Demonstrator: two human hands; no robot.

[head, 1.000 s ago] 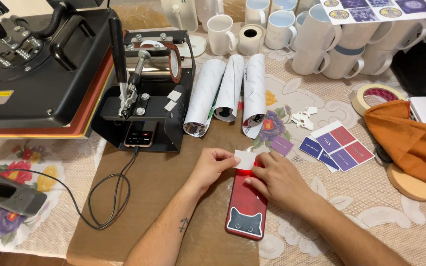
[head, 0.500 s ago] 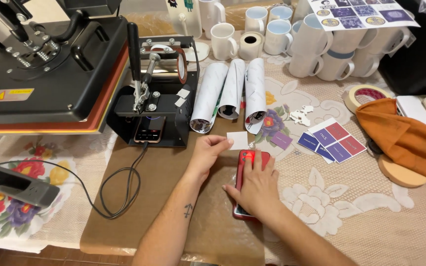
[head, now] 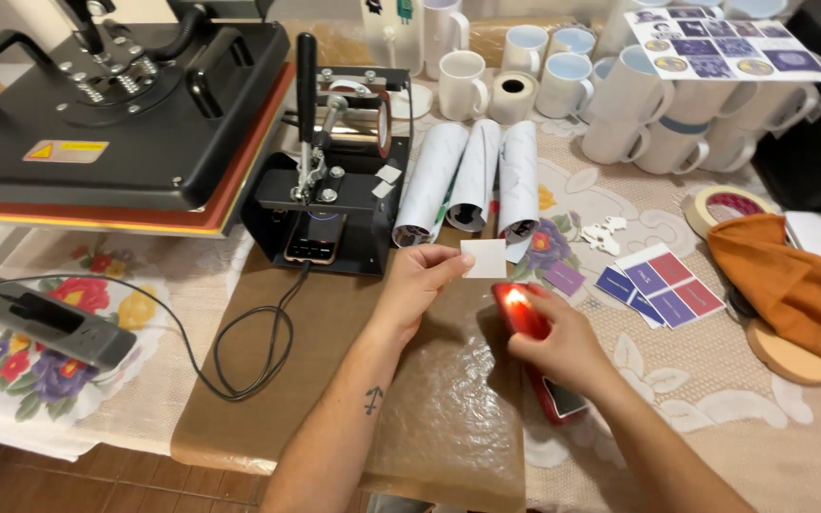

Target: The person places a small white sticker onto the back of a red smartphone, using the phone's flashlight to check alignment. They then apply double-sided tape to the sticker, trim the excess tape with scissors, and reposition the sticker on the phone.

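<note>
- The left hand point(head: 420, 282) pinches a small white paper square point(head: 484, 257) between thumb and fingertips, holding it just in front of the three rolled white sheets point(head: 472, 180).
- The square looks plain, flat and blank.
- The right hand point(head: 563, 344) lies curled over a red phone case point(head: 534, 351), fingers pressed on it, right of the square.
- The case is glossy red, its top glowing brightly, resting on brown paper point(head: 334, 380).
</note>
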